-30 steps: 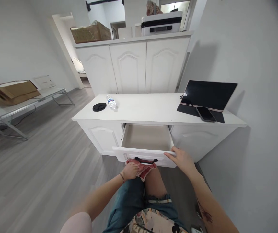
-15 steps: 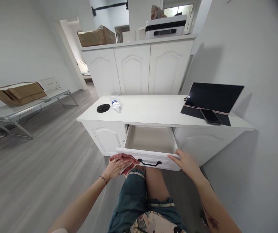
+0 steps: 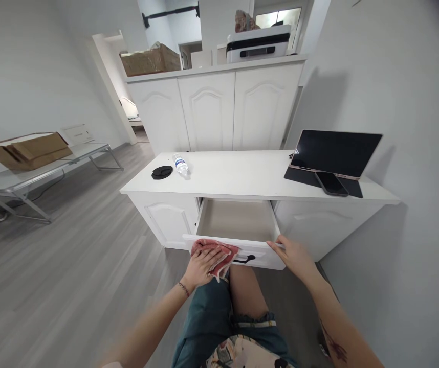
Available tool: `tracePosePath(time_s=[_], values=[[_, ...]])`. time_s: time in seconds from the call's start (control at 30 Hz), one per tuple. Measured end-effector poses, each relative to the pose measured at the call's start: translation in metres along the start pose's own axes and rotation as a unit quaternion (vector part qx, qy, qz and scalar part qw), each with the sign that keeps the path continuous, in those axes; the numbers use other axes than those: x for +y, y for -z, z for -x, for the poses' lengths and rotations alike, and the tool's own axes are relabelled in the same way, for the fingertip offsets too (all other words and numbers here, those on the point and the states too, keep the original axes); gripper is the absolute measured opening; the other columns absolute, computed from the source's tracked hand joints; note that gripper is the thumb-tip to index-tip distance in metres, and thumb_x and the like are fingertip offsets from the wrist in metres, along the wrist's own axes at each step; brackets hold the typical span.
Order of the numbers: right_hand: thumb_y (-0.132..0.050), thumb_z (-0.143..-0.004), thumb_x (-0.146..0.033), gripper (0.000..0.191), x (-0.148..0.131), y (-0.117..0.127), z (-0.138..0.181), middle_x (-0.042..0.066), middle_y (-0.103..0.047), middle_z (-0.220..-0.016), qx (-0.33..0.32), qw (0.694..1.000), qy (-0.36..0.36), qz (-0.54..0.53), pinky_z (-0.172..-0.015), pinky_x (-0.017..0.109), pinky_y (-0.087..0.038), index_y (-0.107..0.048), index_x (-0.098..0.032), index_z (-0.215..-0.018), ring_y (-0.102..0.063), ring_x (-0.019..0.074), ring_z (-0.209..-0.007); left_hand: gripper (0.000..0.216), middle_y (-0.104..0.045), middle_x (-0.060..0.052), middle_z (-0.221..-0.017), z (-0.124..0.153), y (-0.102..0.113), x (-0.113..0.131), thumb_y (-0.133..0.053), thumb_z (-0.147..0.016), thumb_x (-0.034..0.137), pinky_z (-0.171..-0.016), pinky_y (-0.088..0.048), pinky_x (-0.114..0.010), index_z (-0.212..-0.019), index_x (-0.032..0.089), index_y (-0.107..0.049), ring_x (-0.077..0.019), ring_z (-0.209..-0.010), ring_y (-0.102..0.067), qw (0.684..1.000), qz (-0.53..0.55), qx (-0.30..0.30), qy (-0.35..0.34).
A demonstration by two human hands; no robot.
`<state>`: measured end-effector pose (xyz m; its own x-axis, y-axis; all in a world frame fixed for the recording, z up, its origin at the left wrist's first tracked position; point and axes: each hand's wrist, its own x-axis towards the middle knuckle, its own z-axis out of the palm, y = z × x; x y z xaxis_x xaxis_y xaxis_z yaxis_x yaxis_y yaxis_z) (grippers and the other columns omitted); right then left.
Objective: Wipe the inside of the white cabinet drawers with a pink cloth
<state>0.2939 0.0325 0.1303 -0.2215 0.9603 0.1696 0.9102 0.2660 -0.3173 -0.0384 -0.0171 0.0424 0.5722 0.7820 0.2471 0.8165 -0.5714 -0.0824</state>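
Note:
A white drawer (image 3: pixel 268 261) is pulled out from a low white cabinet (image 3: pixel 166 217), and its inside is bare. My left hand (image 3: pixel 199 269) presses a red cloth (image 3: pixel 227 251) against the left half of the drawer's front, fingers laid over the fabric. Part of the black handle (image 3: pixel 247 259) is covered by the cloth. At the drawer's right top corner, my right hand (image 3: pixel 295 257) grips the edge, with the fingers over the front panel.
On the cabinet top lie a black round object (image 3: pixel 161 172), a plastic bottle (image 3: pixel 181 165), a propped tablet (image 3: pixel 334 153) and a phone (image 3: pixel 331 184). A cardboard box (image 3: pixel 31 152) stands on a folding table (image 3: pixel 0 179) at left. A wall (image 3: pixel 415 255) borders the right side.
My left hand and the cloth have slid right along the drawer front, and now cover part of the handle. My right hand stays at the drawer's corner.

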Motion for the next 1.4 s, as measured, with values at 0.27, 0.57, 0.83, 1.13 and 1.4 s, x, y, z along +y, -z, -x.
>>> tracePosePath(time_s=[0.27,0.57,0.83,1.13,1.4], values=[[-0.018,-0.092,-0.06,0.053,-0.001,0.001,0.0,0.004,-0.061,-0.063,0.012,1.0,0.0,0.004,-0.054,0.027,-0.029,-0.049,-0.022,-0.07,-0.059,0.0195,-0.061,0.066,-0.036,0.0,-0.149,-0.05,-0.002,0.05,-0.041,-0.089,0.042,-0.11,-0.015,-0.035,-0.147,0.029,-0.013,-0.0202,-0.13,-0.037,0.995,0.065,0.016,-0.068],[-0.016,-0.094,-0.055,0.052,0.003,-0.001,0.0,0.004,-0.06,-0.061,0.021,1.0,0.012,0.014,-0.053,0.028,-0.029,-0.051,-0.022,-0.072,-0.058,0.0192,-0.059,0.057,-0.036,0.003,-0.149,-0.097,0.003,0.098,-0.033,-0.093,0.034,-0.112,-0.017,-0.032,-0.147,0.024,-0.016,-0.0137,-0.133,-0.034,0.985,0.108,0.045,-0.128],[-0.016,-0.094,-0.054,0.052,0.0,0.003,0.003,0.004,-0.062,-0.061,0.009,1.0,0.011,-0.018,-0.054,0.028,-0.029,-0.052,-0.023,-0.072,-0.059,0.0195,-0.059,0.057,-0.034,0.006,-0.15,-0.095,0.008,0.096,-0.031,-0.094,0.034,-0.11,-0.021,-0.03,-0.147,0.027,-0.013,-0.0123,-0.134,-0.031,0.987,0.092,0.043,-0.122],[-0.018,-0.094,-0.056,0.052,0.0,0.0,0.004,0.003,-0.059,-0.06,0.018,1.0,-0.002,-0.014,-0.054,0.028,-0.028,-0.048,-0.023,-0.068,-0.057,0.0192,-0.06,0.066,-0.044,0.003,-0.144,-0.02,0.013,0.025,-0.05,-0.083,0.045,-0.105,-0.023,-0.038,-0.144,0.038,-0.025,-0.0251,-0.127,-0.04,0.999,0.012,0.035,0.034],[-0.021,-0.094,-0.054,0.05,-0.003,-0.007,0.007,0.005,-0.058,-0.061,0.08,0.997,-0.002,0.0,-0.057,0.029,-0.033,-0.051,-0.022,-0.067,-0.058,0.0207,-0.065,0.068,-0.036,-0.005,-0.149,0.037,0.004,-0.023,-0.053,-0.075,0.028,-0.111,-0.014,-0.055,-0.141,0.031,-0.036,-0.0343,-0.138,-0.023,0.981,-0.045,0.089,0.167]])
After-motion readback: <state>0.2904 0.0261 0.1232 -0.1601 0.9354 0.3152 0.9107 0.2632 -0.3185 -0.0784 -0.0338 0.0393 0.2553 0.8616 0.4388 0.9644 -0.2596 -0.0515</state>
